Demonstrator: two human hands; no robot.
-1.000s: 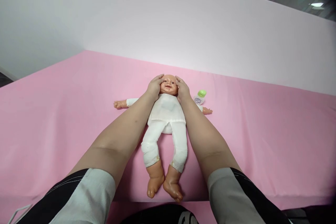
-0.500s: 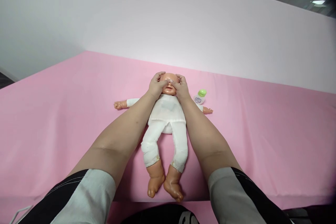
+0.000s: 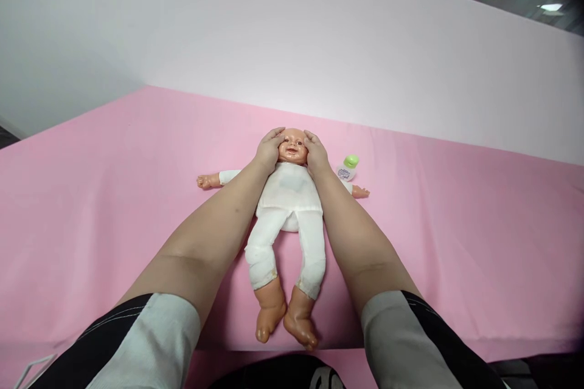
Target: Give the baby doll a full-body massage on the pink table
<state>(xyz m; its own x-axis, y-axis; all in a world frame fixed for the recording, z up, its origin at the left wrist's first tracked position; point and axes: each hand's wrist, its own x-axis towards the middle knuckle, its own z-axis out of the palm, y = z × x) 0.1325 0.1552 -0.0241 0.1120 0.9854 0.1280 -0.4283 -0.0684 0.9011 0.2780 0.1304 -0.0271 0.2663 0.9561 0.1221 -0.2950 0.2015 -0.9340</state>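
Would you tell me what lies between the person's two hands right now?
In the head view, the doll's head lies between the left hand and the right hand, each touching one side of it.

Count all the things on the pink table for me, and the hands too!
Plastic baby doll in white cloth clothes: 1
Small clear bottle with a green cap: 1
Bare hands on the doll's head, left hand and right hand: 2
Total: 4, all on the pink cloth-covered table.
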